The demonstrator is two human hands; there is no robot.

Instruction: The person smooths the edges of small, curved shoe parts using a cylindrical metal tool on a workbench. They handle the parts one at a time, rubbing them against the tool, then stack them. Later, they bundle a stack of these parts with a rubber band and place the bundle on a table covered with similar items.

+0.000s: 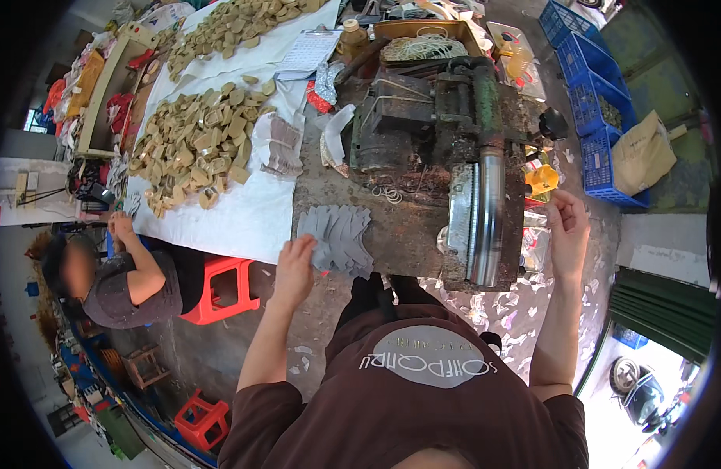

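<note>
Pieces of grey material [339,234] lie in a ruffled, overlapping row at the middle of the frame, on the near edge of the bench [407,254]; how many there are is hard to make out. The left hand [295,273] meets their left side with its fingertips — its thumb and underside are hidden, so I can't say whether the grip is apart or clamped on a piece. The right hand [570,230], right of centre, is raised near a yellow container [542,180], its fingers curled with thumb and forefinger close together; whether anything thin sits between them is too small to tell.

Between the hands stands a machine with a shiny metal roller [489,219], its surface streaked and blurred. It partly hides the tray of pale cord [427,48] at the top. The upper pile of tan pieces [239,27] is cut off by the frame. At the left edge sits a co-worker [146,273], whose small handful is indistinct. Glare washes out the doorway [610,399], lower right.
</note>
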